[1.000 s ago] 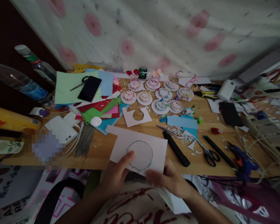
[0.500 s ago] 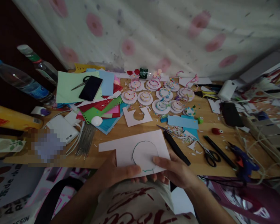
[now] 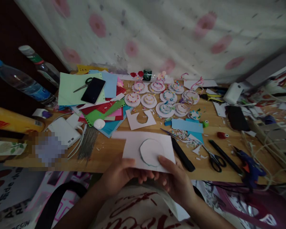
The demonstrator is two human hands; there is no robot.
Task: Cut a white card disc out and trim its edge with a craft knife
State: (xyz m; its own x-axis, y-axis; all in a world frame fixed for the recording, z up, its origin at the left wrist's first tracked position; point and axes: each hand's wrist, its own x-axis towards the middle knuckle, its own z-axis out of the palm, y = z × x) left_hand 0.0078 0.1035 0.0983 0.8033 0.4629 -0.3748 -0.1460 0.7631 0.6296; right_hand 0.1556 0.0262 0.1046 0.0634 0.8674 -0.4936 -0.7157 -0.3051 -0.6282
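A sheet of white paper (image 3: pixel 133 148) with a narrow strip jutting from its upper left is held just off the table's front edge. A dark green circle outline (image 3: pixel 152 152) is drawn on it. My left hand (image 3: pixel 120 175) grips the lower left part, thumb on top and fingers curled underneath. My right hand (image 3: pixel 177 178) pinches the lower right part, its thumb lying over the circle's right edge. Beyond the sheet lies a white paper offcut (image 3: pixel 132 123) with a round gap cut in it. Black-handled scissors (image 3: pixel 215 160) rest to the right of my right hand.
Several white paper discs with beaded rings (image 3: pixel 165 108) fill the back middle. At left are coloured papers (image 3: pixel 76 92), a phone (image 3: pixel 93 90), a power bank (image 3: pixel 64 132) and bottles (image 3: pixel 23 82). A black tool (image 3: pixel 183 156), a pen (image 3: pixel 225 157) and a blue glue gun (image 3: pixel 249 167) lie right.
Both hands have tilted the sheet and shifted it slightly right. My left thumb has slid from near the circle to the sheet's lower left, and the whole circle outline shows more clearly.
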